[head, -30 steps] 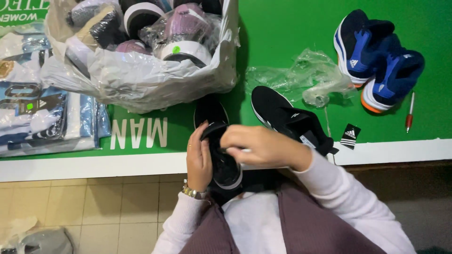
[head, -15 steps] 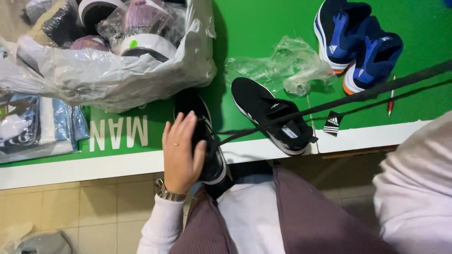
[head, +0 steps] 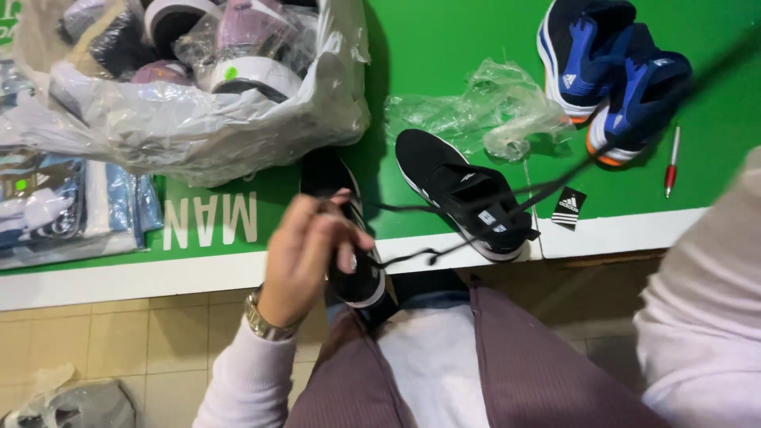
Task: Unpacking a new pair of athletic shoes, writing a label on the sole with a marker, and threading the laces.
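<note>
The left hand (head: 305, 257) closed its fingers (head: 337, 230) around a black shoe with a white sole (head: 353, 265) at the near edge of the green desk (head: 444, 47), toe pointing far, heel hanging over the edge above the person's lap. A black lace (head: 507, 208) ran taut from that shoe up and to the right, across the frame. The right hand was out of view; only its pale sleeve (head: 705, 317) showed at the near right, so whether those fingers pinched the lace could not be told.

The matching black shoe (head: 464, 194) lay just right of the held one, under the lace's path, with a small black tag (head: 568, 208) beside it. Crumpled clear plastic (head: 476, 111) sat beyond it, a pair of blue shoes (head: 614, 67) at far right, a red pen (head: 672, 158) near them, and a big plastic bag of shoes (head: 198, 87) at far left.

The risks looked modest but real. A hard pull could have dragged the held shoe out of the left grip, since half of it overhung the edge. The stretched lace could have snagged the second shoe and tipped it off the desk. A jerk might also have pulled the lace clean out of its eyelets.
</note>
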